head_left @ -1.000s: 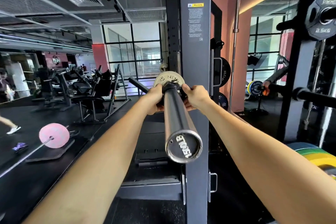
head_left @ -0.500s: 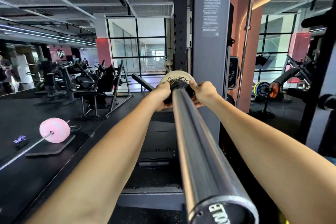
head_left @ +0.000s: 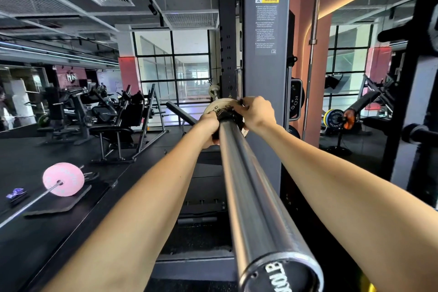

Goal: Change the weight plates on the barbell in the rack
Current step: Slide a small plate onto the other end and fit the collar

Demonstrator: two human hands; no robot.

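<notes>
Hands, L (head_left: 209, 128) + R (head_left: 256, 112), grip collar (head_left: 226, 115) vs plate (head_left: 219, 105); rack post (head_left: 263, 92) behind, pink-plate bar (head_left: 63, 182) on floor.

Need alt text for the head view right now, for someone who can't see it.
Both hands work a black collar on the barbell sleeve, against a small pale weight plate: the left hand grips it from the left, the right hand pinches its top. The sleeve runs toward the camera beside the grey rack upright; a pink-plated bar lies on the floor at left.
</notes>
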